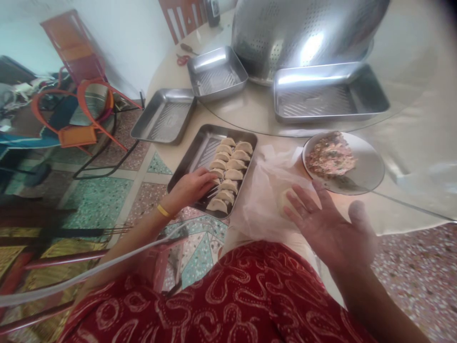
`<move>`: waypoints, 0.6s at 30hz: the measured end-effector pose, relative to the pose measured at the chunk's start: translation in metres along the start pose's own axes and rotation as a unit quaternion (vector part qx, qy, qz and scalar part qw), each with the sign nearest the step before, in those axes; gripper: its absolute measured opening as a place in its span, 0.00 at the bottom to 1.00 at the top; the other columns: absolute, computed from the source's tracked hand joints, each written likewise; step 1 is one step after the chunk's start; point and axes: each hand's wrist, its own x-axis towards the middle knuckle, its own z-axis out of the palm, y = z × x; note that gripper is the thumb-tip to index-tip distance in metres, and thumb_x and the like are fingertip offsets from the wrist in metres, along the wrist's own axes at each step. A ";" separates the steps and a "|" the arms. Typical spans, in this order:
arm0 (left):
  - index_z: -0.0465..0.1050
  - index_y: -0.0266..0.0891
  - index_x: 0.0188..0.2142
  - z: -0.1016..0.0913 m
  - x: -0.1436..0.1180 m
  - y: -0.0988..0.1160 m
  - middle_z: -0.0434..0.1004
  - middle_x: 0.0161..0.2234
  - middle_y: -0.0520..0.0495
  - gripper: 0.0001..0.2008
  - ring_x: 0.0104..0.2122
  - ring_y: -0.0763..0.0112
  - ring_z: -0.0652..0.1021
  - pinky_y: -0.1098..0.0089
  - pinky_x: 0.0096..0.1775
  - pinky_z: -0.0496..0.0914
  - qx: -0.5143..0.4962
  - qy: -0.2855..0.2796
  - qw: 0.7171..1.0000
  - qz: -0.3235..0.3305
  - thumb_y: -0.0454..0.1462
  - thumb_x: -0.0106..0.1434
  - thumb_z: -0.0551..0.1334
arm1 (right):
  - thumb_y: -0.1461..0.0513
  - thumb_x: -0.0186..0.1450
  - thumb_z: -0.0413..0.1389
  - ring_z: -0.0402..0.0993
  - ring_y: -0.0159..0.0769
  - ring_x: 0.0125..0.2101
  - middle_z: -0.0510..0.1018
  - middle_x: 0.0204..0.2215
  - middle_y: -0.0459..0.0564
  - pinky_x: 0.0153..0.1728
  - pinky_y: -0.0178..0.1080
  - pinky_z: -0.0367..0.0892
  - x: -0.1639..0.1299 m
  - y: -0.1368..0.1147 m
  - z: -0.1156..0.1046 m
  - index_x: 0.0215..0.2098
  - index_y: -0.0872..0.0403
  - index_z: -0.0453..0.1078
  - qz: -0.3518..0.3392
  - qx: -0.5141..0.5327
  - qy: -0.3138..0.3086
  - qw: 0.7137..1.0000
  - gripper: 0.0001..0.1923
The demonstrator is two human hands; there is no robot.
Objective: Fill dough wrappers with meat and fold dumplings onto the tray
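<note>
My left hand (193,187) reaches over the dark metal tray (194,156), its fingers closed on a dumpling (216,181) that they partly hide. Several pleated dumplings (233,175) lie in two rows along the tray's right side. Fingers spread and holding nothing, my right hand (332,228) hovers above a thin white plastic bag (264,190). Pale round dough wrappers (284,202) show blurrily in the bag near those fingertips. Just beyond the right hand is a white bowl (369,164) with pinkish minced filling (332,155) heaped at its left; a thin utensil handle sticks out to the right.
Three more metal trays, at left (166,116), back (217,76) and right (328,97), stand on the round table. Behind them a large perforated metal basin (282,33) rises. Red-handled scissors (183,60) lie at the back left. A white cord (107,259) crosses over my left forearm.
</note>
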 end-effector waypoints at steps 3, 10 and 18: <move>0.74 0.40 0.47 0.000 0.000 0.002 0.76 0.42 0.45 0.12 0.37 0.70 0.79 0.70 0.40 0.73 0.017 0.005 1.000 -0.015 0.40 0.71 0.55 | 0.37 0.62 0.49 0.69 0.51 0.60 0.77 0.55 0.51 0.64 0.65 0.53 0.000 0.000 0.000 0.53 0.40 0.72 0.002 0.007 0.010 1.000 0.29; 0.74 0.39 0.45 -0.004 -0.001 -0.003 0.76 0.41 0.44 0.12 0.36 0.70 0.79 0.70 0.39 0.72 0.029 -0.012 0.999 0.011 0.38 0.71 0.53 | 0.37 0.63 0.48 0.70 0.50 0.59 0.77 0.55 0.52 0.64 0.65 0.52 0.001 0.000 -0.002 0.55 0.41 0.71 0.008 0.016 0.010 1.000 0.30; 0.76 0.39 0.43 -0.007 0.001 -0.009 0.77 0.41 0.45 0.10 0.36 0.71 0.78 0.72 0.38 0.72 0.024 -0.017 0.997 0.072 0.36 0.70 0.55 | 0.38 0.62 0.49 0.70 0.51 0.59 0.77 0.55 0.53 0.64 0.65 0.53 0.000 0.000 -0.004 0.54 0.41 0.71 0.005 0.021 0.010 1.000 0.30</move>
